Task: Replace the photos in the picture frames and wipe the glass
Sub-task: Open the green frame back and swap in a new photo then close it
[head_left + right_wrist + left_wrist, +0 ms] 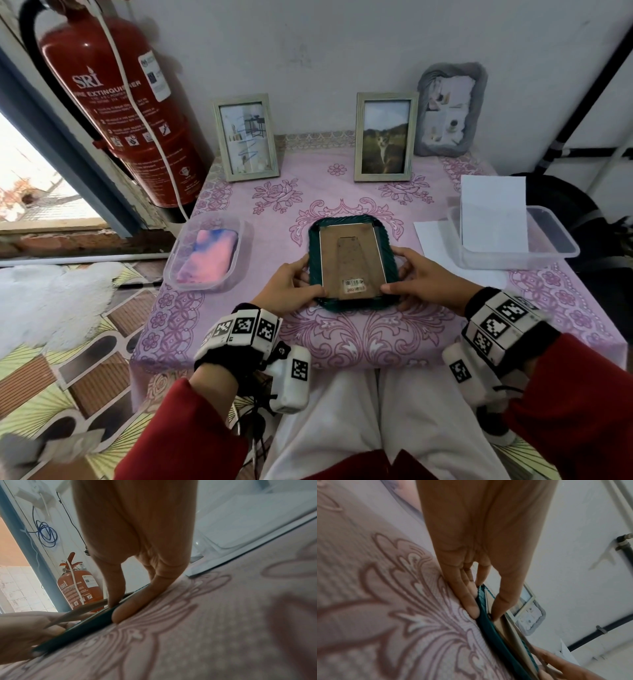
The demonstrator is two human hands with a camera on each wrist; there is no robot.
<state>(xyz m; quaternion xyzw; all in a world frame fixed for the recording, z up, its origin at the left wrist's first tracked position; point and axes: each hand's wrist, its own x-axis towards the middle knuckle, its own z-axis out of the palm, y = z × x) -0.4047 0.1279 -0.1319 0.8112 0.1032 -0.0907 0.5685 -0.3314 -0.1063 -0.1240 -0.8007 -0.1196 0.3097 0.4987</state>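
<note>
Nearest us, both hands are on the green frame (354, 263), which lies face down on the pink tablecloth (359, 335) close to the near table edge. The left hand (294, 286) pinches its near-left corner, thumb on the brown backing board (352, 260) and fingers under the rim; the right hand (423, 279) grips the near-right corner the same way. The wrist views show the near edge of the board standing slightly proud of the frame, so I judge this frame is mid-job: the back is being opened or pressed home, and which one I cannot tell.

Room is tight here: little cloth remains between frame and table lip, so lifting straight up looks safer than sliding back.

Just beside it on the left, a clear tub holds a pink-and-blue cloth (209, 258), untouched, so the wiping looks still ahead. On the right, a clear container (555, 246) props up a white sheet (493, 212), with more paper (435, 240) lying beneath, presumably photos.

Farther back, three frames stand upright along the wall: a pale frame (245, 137), a pale frame with a cat photo (385, 137), and a grey frame (448, 109). Open cloth lies between them and the green frame, good working space. At the far left stands a fire extinguisher (113, 102)
</note>
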